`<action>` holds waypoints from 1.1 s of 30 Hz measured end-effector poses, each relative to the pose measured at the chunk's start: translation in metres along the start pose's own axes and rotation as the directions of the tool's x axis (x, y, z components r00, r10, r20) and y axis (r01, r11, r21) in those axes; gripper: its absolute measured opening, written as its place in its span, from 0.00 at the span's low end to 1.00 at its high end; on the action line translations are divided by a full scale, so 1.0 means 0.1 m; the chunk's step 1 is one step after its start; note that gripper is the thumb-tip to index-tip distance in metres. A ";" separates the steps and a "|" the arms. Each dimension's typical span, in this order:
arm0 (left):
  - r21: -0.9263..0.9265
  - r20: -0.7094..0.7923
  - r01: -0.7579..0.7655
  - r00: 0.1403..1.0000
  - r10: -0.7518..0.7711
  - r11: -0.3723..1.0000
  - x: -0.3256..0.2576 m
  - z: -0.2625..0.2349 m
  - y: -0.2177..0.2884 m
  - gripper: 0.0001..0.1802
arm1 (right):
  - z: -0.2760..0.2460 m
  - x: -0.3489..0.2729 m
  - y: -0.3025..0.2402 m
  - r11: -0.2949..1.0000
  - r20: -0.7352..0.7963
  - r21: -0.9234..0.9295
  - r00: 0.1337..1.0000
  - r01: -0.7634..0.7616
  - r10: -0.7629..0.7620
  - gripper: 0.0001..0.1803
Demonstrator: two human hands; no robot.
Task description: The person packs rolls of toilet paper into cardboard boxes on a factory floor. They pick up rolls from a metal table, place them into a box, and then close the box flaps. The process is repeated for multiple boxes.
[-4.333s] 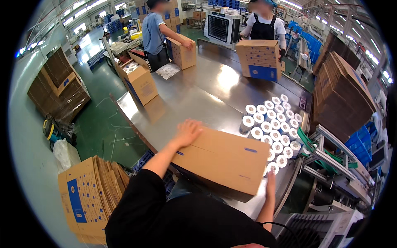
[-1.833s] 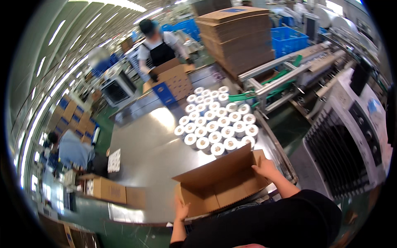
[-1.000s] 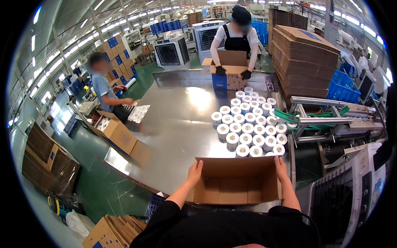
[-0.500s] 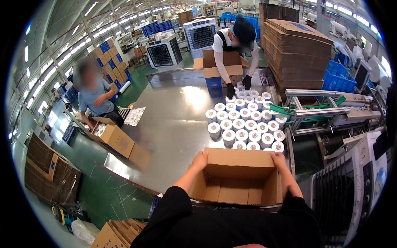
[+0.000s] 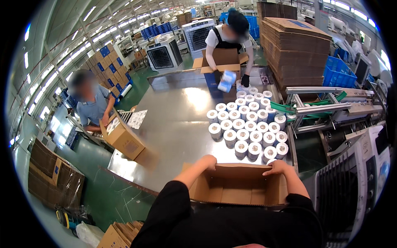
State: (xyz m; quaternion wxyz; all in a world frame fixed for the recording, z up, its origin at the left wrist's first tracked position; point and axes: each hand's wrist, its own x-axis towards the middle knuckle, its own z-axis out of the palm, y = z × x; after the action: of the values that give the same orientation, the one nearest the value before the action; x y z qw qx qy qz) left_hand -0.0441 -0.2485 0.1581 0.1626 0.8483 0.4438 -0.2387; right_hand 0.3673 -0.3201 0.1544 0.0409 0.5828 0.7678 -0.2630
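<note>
Your left hand (image 5: 209,162) grips the open carton (image 5: 235,192) at its far left corner; your right hand (image 5: 278,167) pinches the far rim rightward. The carton lies below your fingers, toward you. Just beyond them stand upright white rolls (image 5: 249,127); shoving the carton forward could topple the nearest ones.

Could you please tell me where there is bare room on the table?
The table is bare between the left carton and the white rolls, and farther up between the printed sheet and the far box. It is crowded on the right, among the rolls, and toward the near right, at the open box.
</note>
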 end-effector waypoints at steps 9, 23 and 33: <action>-0.017 0.194 0.115 0.975 -0.110 0.993 0.52 0.00 0.40 0.13 | -0.04 0.16 -0.18 0.986 0.042 -0.152 0.997 -0.063 0.070 0.36; -0.314 -0.248 -0.036 0.968 -0.045 0.949 0.09 0.08 0.47 0.19 | 0.13 0.16 -0.01 0.987 -0.192 -0.036 0.970 -0.156 0.146 0.33; -0.260 -0.346 -0.018 0.935 -0.076 0.966 -0.03 0.09 0.54 0.19 | 0.06 0.13 -0.09 0.982 -0.167 0.011 0.968 -0.190 0.189 0.32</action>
State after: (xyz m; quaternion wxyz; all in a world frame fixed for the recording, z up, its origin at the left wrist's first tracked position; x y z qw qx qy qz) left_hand -0.0028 -0.2850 0.1556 0.1860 0.8421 0.5056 -0.0249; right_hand 0.3531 -0.3130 0.1480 0.0026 0.6733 0.7101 -0.2059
